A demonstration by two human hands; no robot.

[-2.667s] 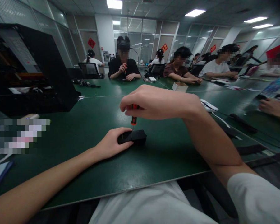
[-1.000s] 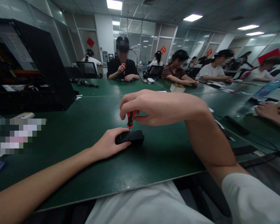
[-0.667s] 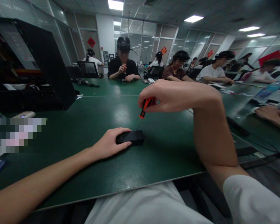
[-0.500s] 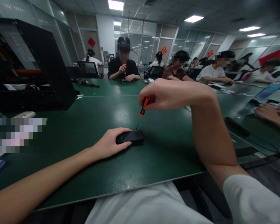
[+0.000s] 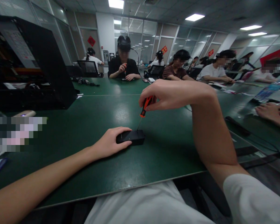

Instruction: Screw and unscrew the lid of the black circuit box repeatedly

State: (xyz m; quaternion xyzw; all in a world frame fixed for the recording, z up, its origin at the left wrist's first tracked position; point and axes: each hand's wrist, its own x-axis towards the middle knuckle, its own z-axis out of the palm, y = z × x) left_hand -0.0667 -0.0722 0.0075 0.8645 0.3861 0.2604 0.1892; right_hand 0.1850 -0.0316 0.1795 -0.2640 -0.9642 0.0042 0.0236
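Centrally in the head view, the left hand (image 5: 114,140) clasps the block (image 5: 137,137), which lies on the table (image 5: 88,177), while the right hand (image 5: 158,95) grips the screwdriver (image 5: 143,111), tilted, its tip at the block's top face; contact cannot be confirmed. At left, the open-sided case (image 5: 50,65) houses a labelled panel (image 5: 19,43) and, low down, a white item (image 5: 16,86); contents of the bottle (image 5: 268,91) at far right cannot be determined.

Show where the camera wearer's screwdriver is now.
In the head view, the screwdriver is just right of centre, slanting down from the right hand to the black box that the left hand holds.
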